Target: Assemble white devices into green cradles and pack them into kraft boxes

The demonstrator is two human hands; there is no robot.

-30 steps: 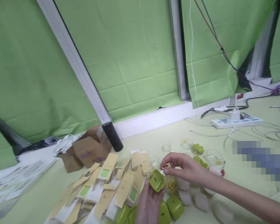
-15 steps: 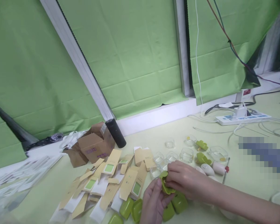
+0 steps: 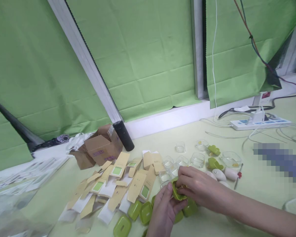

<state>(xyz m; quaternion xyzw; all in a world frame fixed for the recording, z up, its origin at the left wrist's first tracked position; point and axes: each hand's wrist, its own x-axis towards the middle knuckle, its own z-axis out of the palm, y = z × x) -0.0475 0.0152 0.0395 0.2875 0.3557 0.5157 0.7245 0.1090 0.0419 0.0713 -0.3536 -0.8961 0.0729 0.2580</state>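
Low in the view, my left hand [image 3: 162, 207] grips a green plastic piece [image 3: 178, 195] with a raised rim, thumb on its near side. My right hand [image 3: 199, 186] reaches in from the right, its bent fingers pressed into the hollow of that same piece; whatever else they pinch is hidden. Around my left hand lie several rounded-square green caps [image 3: 122, 226], some partly covered by the hands. Beyond my right hand are two green flower-shaped pieces [image 3: 215, 163] and several clear plastic cups [image 3: 197, 160].
Opened paper boxes [image 3: 118, 194] are heaped at left, before a cardboard carton [image 3: 103, 149] and a black cylinder [image 3: 123, 135]. White rounded pieces [image 3: 219, 174] and a thin rod with a red part [image 3: 239, 175] lie at right. A power strip [image 3: 273, 124] with cables stands behind.
The green piece has tilted in my left hand, and my right fingers sit deeper in its hollow. The whole view has shifted slightly, showing more green caps at the bottom.
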